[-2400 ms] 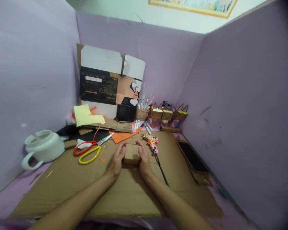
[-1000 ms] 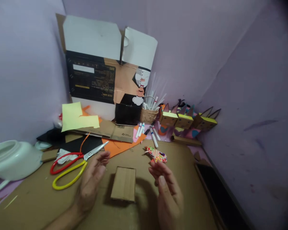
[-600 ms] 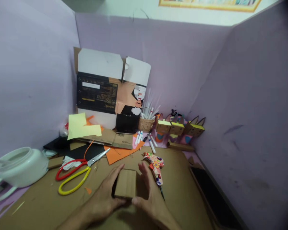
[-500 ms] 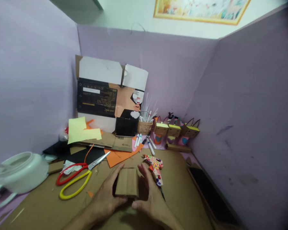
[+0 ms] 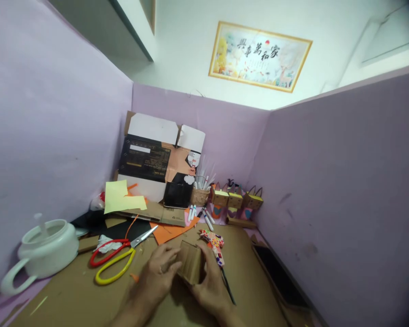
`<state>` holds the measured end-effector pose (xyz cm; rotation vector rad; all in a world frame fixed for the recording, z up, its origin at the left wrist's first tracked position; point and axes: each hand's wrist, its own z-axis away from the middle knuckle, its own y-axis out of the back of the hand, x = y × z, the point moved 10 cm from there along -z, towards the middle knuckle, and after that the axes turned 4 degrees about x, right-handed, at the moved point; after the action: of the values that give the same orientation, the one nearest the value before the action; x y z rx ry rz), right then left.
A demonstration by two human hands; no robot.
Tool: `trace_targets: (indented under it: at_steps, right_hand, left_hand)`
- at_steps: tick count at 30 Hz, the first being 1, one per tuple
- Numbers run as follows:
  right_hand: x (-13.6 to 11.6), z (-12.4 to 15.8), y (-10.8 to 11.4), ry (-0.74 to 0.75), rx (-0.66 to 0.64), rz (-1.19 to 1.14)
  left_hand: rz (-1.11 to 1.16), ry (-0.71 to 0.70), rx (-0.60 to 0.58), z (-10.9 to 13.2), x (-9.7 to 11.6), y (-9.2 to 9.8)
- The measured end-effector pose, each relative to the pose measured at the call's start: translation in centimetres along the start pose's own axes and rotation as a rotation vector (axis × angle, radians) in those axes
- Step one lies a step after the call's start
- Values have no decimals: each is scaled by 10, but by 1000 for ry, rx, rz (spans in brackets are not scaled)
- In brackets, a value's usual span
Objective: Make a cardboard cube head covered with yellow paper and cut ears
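A small brown cardboard box (image 5: 191, 265) is lifted and tilted just above the cardboard sheet (image 5: 71, 299) that covers the desk. My left hand (image 5: 158, 274) grips its left side with curled fingers. My right hand (image 5: 209, 288) wraps round its right side and underside. A hot glue gun (image 5: 214, 243) with a colourful pattern lies just beyond the box, its black cord running back past my right hand.
Red and yellow scissors (image 5: 117, 259) lie to the left, a white pot (image 5: 42, 254) at the far left. Yellow paper (image 5: 121, 197), orange paper (image 5: 168, 230), a printed carton (image 5: 157, 156), a basket of pens (image 5: 200, 195) and small paper boxes (image 5: 235, 200) line the back. A black phone (image 5: 276, 277) lies at the right.
My hands left the box on the sheet, then closed on it again and tipped it up. The camera has tilted upward, showing the wall picture.
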<state>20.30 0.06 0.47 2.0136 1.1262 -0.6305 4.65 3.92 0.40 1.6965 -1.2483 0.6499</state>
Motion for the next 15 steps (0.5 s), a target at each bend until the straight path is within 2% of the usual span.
trace_targets:
  at_steps: [7,10,12,13,15]
  right_hand:
    - [-10,2,-6,149,-17,92]
    - [-16,1,-6,171,-40,104]
    - [-15,1,-4,164,-31,120]
    - [-14,1,-2,154,-14,128]
    - [-8,0,3,119,37,133]
  left_hand:
    - [-173,-153,56,3,21,-1]
    - [-158,-171,15,2,27,-5]
    - [2,-99,1,-5,19,0]
    - [116,-27,26,-11,9,8]
    - [373,173,235,-24,-22,45]
